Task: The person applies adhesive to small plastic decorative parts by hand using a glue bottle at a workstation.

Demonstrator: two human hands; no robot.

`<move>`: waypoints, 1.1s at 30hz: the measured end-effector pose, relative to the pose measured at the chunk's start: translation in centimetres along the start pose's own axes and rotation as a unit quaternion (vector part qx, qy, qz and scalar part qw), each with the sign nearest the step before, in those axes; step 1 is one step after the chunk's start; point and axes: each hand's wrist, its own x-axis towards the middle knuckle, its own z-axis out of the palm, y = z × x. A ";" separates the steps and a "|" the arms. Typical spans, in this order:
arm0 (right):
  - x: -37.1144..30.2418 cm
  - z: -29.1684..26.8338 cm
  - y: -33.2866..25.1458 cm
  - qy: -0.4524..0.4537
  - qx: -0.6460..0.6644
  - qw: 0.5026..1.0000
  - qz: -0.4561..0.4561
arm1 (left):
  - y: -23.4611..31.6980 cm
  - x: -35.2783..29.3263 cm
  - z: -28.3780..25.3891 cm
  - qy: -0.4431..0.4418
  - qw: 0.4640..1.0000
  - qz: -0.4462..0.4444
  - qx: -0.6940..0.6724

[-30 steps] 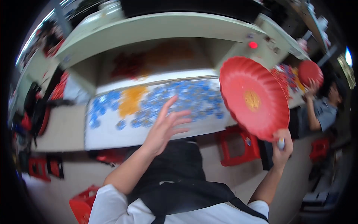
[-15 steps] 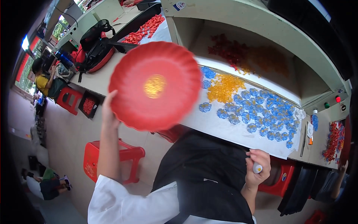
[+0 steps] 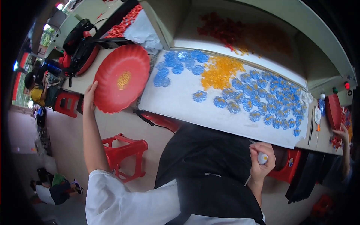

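Observation:
My left hand (image 3: 89, 98) grips the rim of a red scalloped plate (image 3: 110, 97) with a gold emblem (image 3: 123, 80) at its middle. The plate is held tilted over the bench's left part, left of the white work sheet. Close to my apron, my right hand (image 3: 260, 168) is closed around a small white tool (image 3: 263, 158) with a rounded end; a thin pointed tip shows at the fingers, and most of its body is hidden. On the white sheet (image 3: 168, 103) lie many blue flower-shaped pieces (image 3: 258, 97), many with yellow centres, and a heap of yellow pieces (image 3: 221, 71).
Red and amber pieces (image 3: 221, 30) lie inside the open bench box. A black bag (image 3: 78, 45) sits far left. Red stools (image 3: 125, 153) stand below the bench. At far right, another person's hand (image 3: 342, 132) holds a red plate (image 3: 333, 110) beside a tweezer-like tool (image 3: 311, 127).
The red plate has moved left and away from me in my left hand, uncovering blue pieces on the sheet. At far right, another person's red plate has come into view. My right hand keeps its grip.

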 end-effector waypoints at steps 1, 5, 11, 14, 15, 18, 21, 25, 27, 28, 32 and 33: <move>0.3 0.1 0.0 -0.003 0.001 1.000 -0.004 | 0.3 0.0 -0.3 0.037 0.998 0.033 0.049; 0.3 0.3 0.6 0.002 0.004 1.000 0.015 | 3.2 -4.6 3.1 0.219 0.829 0.321 0.403; 0.0 0.5 1.3 0.014 0.022 0.997 0.067 | 5.2 -16.8 21.2 -0.146 0.769 0.539 0.310; -0.3 -0.3 1.5 0.076 0.037 0.992 0.096 | 3.7 -16.4 25.5 -0.167 0.783 0.531 0.280; -0.8 -0.7 1.5 0.089 0.076 0.986 0.122 | 3.6 -15.9 25.8 -0.173 0.814 0.490 0.260; -0.8 -1.3 2.8 0.049 0.092 0.991 0.081 | 4.8 -14.7 28.5 -0.213 0.830 0.459 0.234; 0.2 -1.0 3.3 0.033 0.080 0.995 0.053 | 6.2 -13.1 32.7 -0.265 0.802 0.473 0.252; 1.2 -0.9 3.0 0.042 0.104 0.992 0.058 | 7.5 -9.4 40.3 -0.239 0.736 0.500 0.387; 0.9 -1.5 3.8 0.066 0.111 0.989 0.070 | 8.1 -7.9 45.5 -0.268 0.787 0.299 0.468; 0.9 -1.6 4.2 0.039 0.099 0.992 0.071 | 5.8 -4.7 46.3 -0.118 0.678 0.618 0.381; 1.1 -1.2 4.7 -0.005 0.075 0.993 0.087 | 5.7 1.7 48.9 -0.109 0.636 0.642 0.415; 1.5 -1.3 4.6 -0.016 0.074 0.994 0.074 | 6.0 2.8 50.1 -0.110 0.614 0.673 0.397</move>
